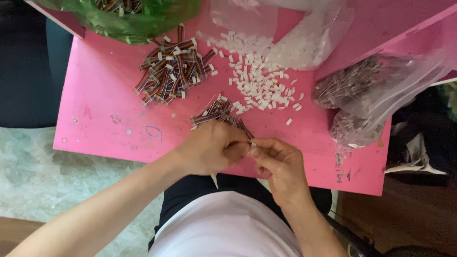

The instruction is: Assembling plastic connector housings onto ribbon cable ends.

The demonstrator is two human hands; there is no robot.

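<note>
wire strip (245, 129) slants up-left (held)

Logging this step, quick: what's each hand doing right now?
Left hand: closed, holding a bundle of striped ribbon cables.
Right hand: fingers pinched on a small white connector.

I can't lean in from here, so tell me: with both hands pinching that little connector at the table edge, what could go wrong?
1. The left hand and right hand work at the near edge of the pink table; a dropped white connector would likely fall into the lap.
2. The left hand's ribbon-cable bundle fans toward the loose white housings; a sweep may scatter them.
3. The clear bag overhangs the right edge and might slide off.
</note>
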